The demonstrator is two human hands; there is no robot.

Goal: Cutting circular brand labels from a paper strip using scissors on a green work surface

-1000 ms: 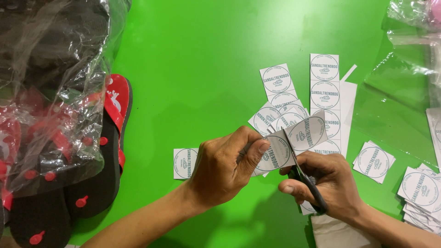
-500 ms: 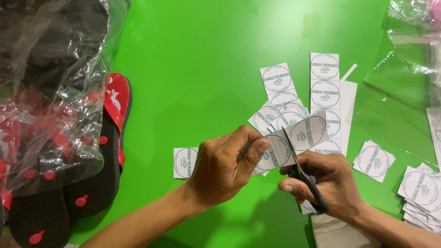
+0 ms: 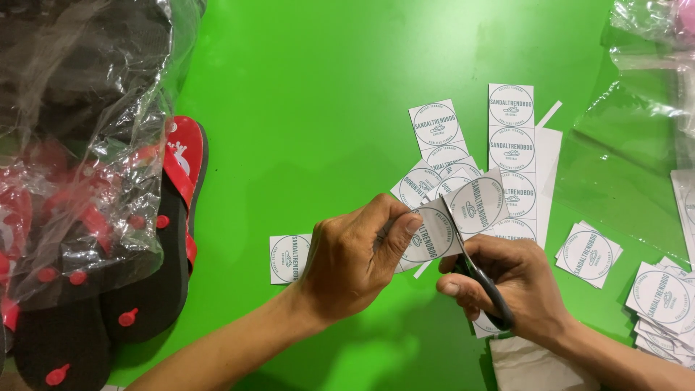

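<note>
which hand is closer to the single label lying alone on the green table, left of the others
Left. The left hand sits just right of that lone label, nearly touching it. The right hand, holding scissors, is farther right, beyond the left hand.

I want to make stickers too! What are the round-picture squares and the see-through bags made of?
The label strip in the left hand looks like thin matte white paper: it bends and scissors slice it. The bags look like glossy clear plastic film, crinkled and shiny.

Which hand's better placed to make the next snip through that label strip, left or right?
Probably the right hand: it already grips the scissors, blades at the label strip. The left hand only pinches the strip to steady it.
</note>
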